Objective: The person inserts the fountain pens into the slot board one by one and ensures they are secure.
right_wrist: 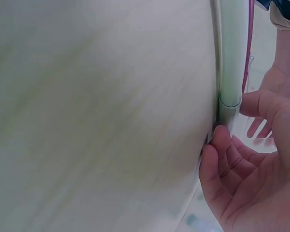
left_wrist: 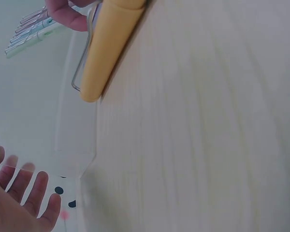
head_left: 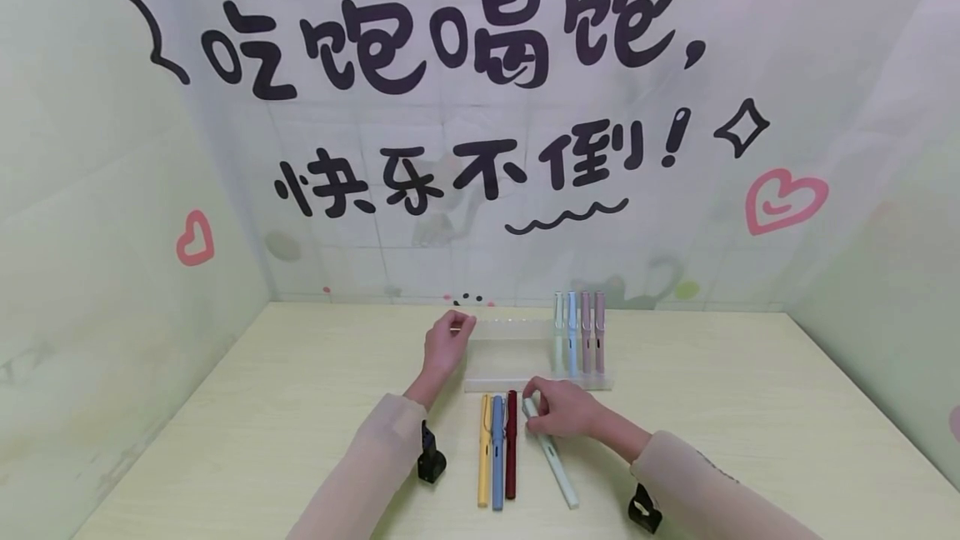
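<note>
My left hand (head_left: 447,340) holds the left edge of a clear pen rack (head_left: 498,385); in the left wrist view, some of its fingertips show through the clear panel. With thumb and fingers, my right hand (head_left: 566,408) pinches the upper end of a pale mint pen (head_left: 555,469), which slants down to the right in front of the rack. Left of that pen lie a yellow pen (head_left: 484,457), a blue pen (head_left: 498,461) and a dark red pen (head_left: 512,450), side by side. The yellow pen (left_wrist: 106,53) looms large in the left wrist view.
At the rack's right end stand a pale green pen (head_left: 558,336), a light blue pen (head_left: 572,336) and two mauve pens (head_left: 592,336). A printed cloth wall (head_left: 525,265) rises behind the pale wooden table (head_left: 262,407). Black wrist mounts (head_left: 431,461) hang below both sleeves.
</note>
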### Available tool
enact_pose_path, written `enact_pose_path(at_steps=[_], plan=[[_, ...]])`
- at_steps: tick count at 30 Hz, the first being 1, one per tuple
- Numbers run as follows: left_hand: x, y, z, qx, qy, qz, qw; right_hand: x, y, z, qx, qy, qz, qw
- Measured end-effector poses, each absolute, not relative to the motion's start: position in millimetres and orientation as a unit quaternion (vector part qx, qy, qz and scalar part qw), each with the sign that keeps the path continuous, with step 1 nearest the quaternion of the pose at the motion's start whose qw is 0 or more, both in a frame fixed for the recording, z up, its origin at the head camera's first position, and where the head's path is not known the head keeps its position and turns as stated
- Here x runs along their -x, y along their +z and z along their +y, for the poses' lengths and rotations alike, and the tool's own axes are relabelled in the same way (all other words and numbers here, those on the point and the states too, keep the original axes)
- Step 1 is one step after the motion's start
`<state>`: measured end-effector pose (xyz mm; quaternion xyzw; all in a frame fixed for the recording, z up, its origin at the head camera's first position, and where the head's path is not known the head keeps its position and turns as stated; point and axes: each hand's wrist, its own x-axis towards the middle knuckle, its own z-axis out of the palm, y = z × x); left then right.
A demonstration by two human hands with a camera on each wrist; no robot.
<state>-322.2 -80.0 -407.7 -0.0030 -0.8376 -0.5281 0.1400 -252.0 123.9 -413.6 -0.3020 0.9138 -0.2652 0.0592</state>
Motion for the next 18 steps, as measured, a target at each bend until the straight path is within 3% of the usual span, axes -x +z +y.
enact_pose_path(at_steps=[9, 18], plan=[[321.8, -407.9, -80.6, 0.006, -0.526, -0.839, 0.141, 249.4, -411.0, 124.5, 0.297, -0.276, 0.913, 0.046], [323.4, -409.1, -80.8, 0.001, -0.524, -0.84, 0.137, 257.0, -408.7, 130.2, 0.32, -0.362, 0.872, 0.078]])
